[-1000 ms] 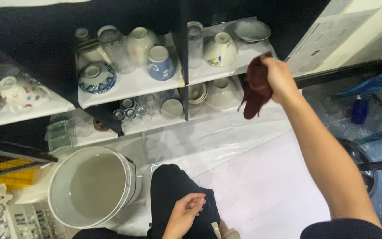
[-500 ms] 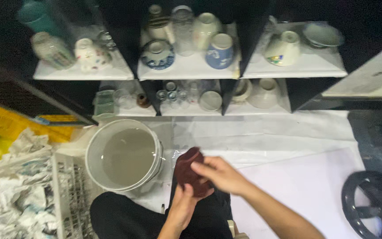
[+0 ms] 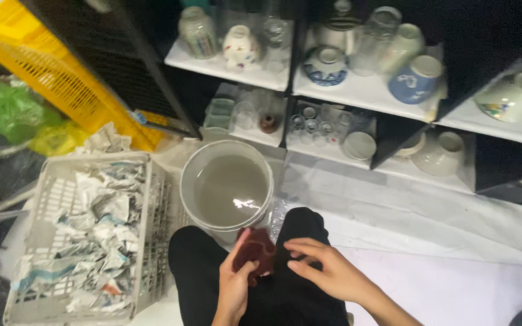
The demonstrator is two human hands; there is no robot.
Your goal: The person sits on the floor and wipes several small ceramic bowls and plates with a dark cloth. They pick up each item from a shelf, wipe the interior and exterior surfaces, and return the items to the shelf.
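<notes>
Bottom center of the frame: the left hand point(image 3: 235, 288) grips a dark red cloth point(image 3: 255, 252) w/ fingers curled round it over the lap, just below a white bucket point(image 3: 226, 186) of grey water, while the right hand point(image 3: 321, 270) sits just beside it, fingers loosely spread, holding nothing. The cloth is out of the water and off the shelves point(image 3: 367, 90) of bowls and cups at upper right, so no dish is being wiped right now. Can't tell if the cloth is wet; right forearm is cut off at the bottom edge, and the paper scraps in the grey basket point(image 3: 52, 187) at lower left are hard to make out.
</notes>
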